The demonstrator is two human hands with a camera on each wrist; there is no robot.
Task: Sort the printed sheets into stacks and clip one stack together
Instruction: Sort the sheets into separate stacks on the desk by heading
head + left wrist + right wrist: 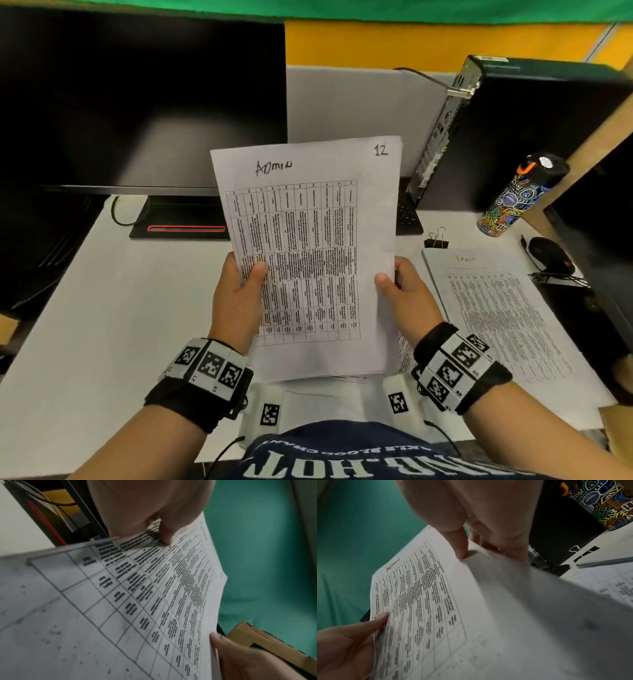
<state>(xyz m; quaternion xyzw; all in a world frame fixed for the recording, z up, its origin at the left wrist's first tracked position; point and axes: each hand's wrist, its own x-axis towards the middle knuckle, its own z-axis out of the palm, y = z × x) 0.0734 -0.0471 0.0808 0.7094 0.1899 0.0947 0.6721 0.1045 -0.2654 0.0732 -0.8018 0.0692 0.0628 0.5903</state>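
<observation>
Both hands were up off the desk (102,325) with the sheaf of printed sheets (308,240) held between them, tilted toward the face, the top page headed "Admin" in pen with a "12" at its far right corner. The left hand (236,294) gripped the sheaf's left edge, thumb clamped across the printed table; the left wrist view showed that thumb (164,534) pressing down on the text. The right hand (407,294) pinched the right edge, thumb on the blank margin, and the right wrist view caught its thumb tip (462,550) on the page while the other fingers went behind the paper, out of sight. Over toward the desk's right edge one sorted stack (496,308) already lay flat, its top sheet also headed "Admin". A black binder clip (436,240) sat just beyond that stack's far left corner, not yet used. By my reading this was mid-sort: the page was being read for its heading. Since it matched, the next move likely called for peeling only the top sheet loose with the right hand and laying it square on that right-hand stack, without dragging the pages beneath along.
</observation>
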